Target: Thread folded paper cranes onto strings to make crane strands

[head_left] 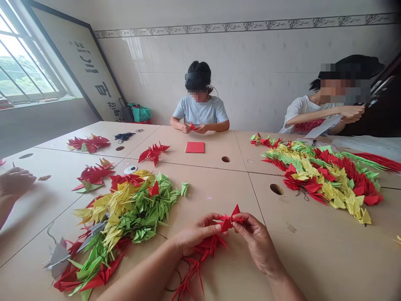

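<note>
Between my two hands, just above the table, is a red folded paper crane (228, 221). My left hand (199, 232) pinches its left side with thumb and fingers. From the right, my right hand (253, 238) grips the other side between thumb and forefinger. Beneath my left hand a string of red paper cranes (189, 276) lies on the table, with a dark cord looping beside it. To the left of my forearm spreads a big heap of green, yellow and red paper cranes (138, 213), with some grey ones at its near end.
Strings of coloured cranes (332, 171) cover the right side of the table (219, 188). Red paper squares (194, 147) lie before a person opposite, who folds red paper. Another person sits at the far right holding white paper. Someone's hand (15, 182) rests at the left edge.
</note>
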### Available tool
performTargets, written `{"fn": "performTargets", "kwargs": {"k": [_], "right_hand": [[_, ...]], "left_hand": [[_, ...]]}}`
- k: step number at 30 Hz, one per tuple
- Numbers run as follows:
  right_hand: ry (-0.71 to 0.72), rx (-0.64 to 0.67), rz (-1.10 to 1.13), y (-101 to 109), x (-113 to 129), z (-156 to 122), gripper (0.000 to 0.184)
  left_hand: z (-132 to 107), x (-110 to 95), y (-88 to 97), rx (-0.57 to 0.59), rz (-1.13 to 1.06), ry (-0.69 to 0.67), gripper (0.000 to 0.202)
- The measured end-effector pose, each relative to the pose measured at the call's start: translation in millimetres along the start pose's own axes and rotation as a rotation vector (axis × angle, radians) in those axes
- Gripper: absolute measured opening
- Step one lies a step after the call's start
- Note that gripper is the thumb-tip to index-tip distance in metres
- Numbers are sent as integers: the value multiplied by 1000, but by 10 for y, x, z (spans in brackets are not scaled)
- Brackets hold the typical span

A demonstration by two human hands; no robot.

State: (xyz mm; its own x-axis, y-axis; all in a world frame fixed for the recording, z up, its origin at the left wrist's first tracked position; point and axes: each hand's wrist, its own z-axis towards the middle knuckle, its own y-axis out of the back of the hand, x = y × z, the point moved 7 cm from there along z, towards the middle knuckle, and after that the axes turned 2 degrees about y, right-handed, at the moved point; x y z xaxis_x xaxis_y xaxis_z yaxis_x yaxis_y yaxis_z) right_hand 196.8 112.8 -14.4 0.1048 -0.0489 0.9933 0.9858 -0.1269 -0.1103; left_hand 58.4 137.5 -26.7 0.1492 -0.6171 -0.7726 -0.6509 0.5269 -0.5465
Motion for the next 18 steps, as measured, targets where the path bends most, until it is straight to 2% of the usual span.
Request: {"fn": "performTargets", "kwargs": {"k": [4, 7, 12, 18], "right_hand": [[13, 53, -79, -94, 51, -28, 19], [-1, -3, -110, -30, 24, -14, 22], [-26, -74, -59, 84, -25, 2, 24], [-121, 165, 38, -211, 7, -86, 33]], "left_hand": [[33, 29, 53, -69, -4, -2, 30], [58, 61, 110, -117, -5, 3, 31], [51, -19, 89, -151, 27, -115, 34], [26, -64, 3, -140, 181, -195, 32]]}}
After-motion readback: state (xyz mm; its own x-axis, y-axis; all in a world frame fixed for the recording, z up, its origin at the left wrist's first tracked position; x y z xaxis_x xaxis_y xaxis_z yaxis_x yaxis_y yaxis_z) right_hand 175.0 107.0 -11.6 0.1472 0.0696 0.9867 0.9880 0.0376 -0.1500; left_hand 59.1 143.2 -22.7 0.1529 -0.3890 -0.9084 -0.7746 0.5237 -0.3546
